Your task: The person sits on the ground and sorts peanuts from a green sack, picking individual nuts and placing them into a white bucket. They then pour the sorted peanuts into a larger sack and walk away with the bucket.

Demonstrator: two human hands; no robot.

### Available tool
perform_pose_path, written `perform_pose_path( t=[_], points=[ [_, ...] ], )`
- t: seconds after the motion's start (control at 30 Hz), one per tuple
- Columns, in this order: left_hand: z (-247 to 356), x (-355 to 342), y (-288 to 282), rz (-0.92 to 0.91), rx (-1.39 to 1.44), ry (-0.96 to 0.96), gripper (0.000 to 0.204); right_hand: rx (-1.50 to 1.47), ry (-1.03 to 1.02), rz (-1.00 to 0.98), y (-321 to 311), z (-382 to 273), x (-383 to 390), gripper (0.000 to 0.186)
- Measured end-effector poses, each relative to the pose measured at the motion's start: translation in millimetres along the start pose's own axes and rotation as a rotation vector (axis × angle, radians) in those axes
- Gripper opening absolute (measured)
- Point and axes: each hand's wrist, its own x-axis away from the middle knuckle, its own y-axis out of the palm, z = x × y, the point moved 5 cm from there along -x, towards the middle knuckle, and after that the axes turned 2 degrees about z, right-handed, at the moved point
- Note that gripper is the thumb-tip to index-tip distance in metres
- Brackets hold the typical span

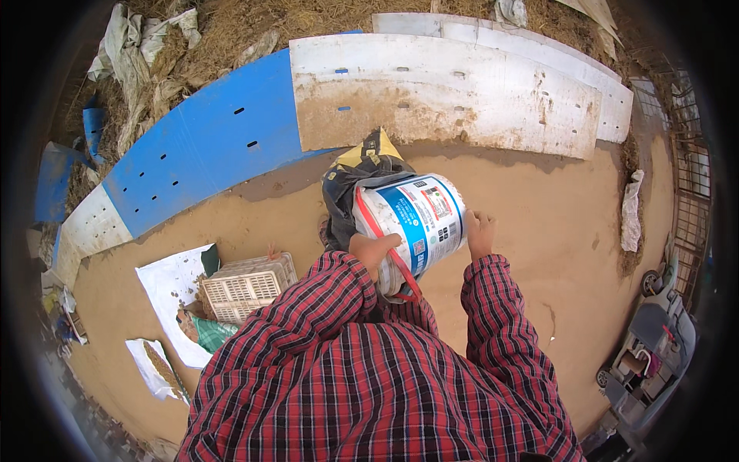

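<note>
A white plastic bucket (446, 223) with a blue label band is tilted on its side in front of me. Its red handle (369, 214) loops round the left end. My left hand (374, 252) is closed at that end, by the handle and rim; part of its grip is hidden. My right hand (480, 231) holds the other end, its fingers curled against the bucket's edge. Right behind the bucket's left end is a black and yellow bag (372, 158), bunched up and touching it. The bucket's mouth and contents cannot be seen.
Beyond the bag, blue panels (200, 150) and white, mud-stained panels (446, 85) edge a heap of straw (231, 31). On the brown ground at left are a plastic crate (246, 289) and a white sheet (165, 289). A small wheeled vehicle (654, 350) stands at right.
</note>
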Motion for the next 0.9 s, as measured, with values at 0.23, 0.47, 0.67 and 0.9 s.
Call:
perform_pose_path(
  t=[0.23, 0.47, 0.67, 0.9],
  points=[
    [3.5, -9.9, -11.8, -0.054, -0.037, 0.058, 0.046, -0.348, 0.207, -0.09, -5.9, -16.2, 23.5, 0.028],
    [26.4, -0.2, -24.8, -0.176, 0.077, 0.084, 0.044, -0.252, -0.029, 0.048, -41.6, -80.6, 70.3, 0.03],
    [29.2, -5.9, -40.4, -0.26, 0.111, 0.05, 0.045, -0.159, -0.085, 0.125, -51.5, -119.9, 96.0, 0.032],
    [20.2, -15.7, -58.2, -0.322, 0.172, 0.082, 0.047, -0.097, -0.217, 0.165, -51.3, -154.9, 111.6, 0.032]
  ],
)
